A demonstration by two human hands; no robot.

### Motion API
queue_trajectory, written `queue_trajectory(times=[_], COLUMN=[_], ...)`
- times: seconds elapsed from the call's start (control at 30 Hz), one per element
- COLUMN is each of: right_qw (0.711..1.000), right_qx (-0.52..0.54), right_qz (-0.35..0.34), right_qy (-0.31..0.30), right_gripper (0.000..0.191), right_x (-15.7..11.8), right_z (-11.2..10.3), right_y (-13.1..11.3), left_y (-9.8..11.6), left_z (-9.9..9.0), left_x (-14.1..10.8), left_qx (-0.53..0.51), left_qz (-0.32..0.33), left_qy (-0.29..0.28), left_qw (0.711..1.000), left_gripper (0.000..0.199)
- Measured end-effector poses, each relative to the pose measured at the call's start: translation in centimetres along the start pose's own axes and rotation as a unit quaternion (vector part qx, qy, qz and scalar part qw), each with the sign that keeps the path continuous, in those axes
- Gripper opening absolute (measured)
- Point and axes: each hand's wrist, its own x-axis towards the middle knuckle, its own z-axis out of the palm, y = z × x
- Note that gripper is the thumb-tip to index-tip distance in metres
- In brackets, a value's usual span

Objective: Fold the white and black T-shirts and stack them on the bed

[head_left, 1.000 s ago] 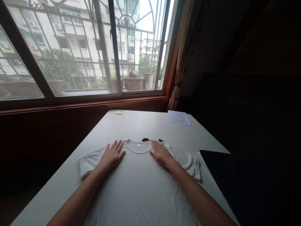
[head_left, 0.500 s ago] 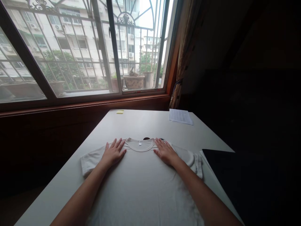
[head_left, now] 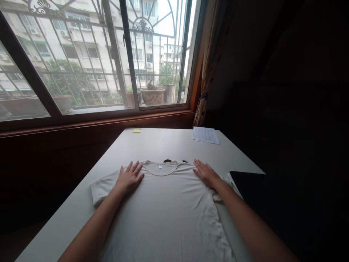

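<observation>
A white short-sleeved T-shirt (head_left: 163, 211) lies spread on the white table (head_left: 163, 143), its round neckline facing the window. My left hand (head_left: 130, 177) rests flat on the shoulder left of the neckline, fingers spread. On the other shoulder, toward the sleeve, lies my right hand (head_left: 205, 174) with its fingers stretched out. Neither hand grips anything. Creases run across the right side of the shirt, and my right hand and forearm partly cover the right sleeve. Two small dark objects peek out behind the collar, mostly hidden.
Printed papers (head_left: 206, 135) lie at the table's far right, and a yellow sticky note (head_left: 136, 130) at the far left. A dark flat item (head_left: 253, 185) sits on the right edge over some papers. Beyond the table are a window and a tied curtain (head_left: 201, 109).
My right hand has slid right, away from the neckline, and creases have formed in the shirt there. My left hand stays on its shoulder. The view has shifted slightly.
</observation>
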Motion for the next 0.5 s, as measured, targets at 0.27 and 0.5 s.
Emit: queue_trajectory(times=[0.27,0.5], right_qw=[0.995,0.996], right_qx=[-0.012,-0.010], right_qz=[0.084,0.080], right_qy=[0.056,0.028], right_gripper=[0.063,0.066], right_x=[-2.3,-5.1], right_z=[-0.1,1.3], right_y=[-0.1,-1.7], left_y=[-0.2,-0.2], left_z=[0.4,0.3], left_x=[0.2,0.1], left_qx=[0.005,0.009], left_qz=[0.001,0.004], left_qy=[0.008,0.005], left_qw=[1.000,1.000], left_gripper=[0.063,0.063])
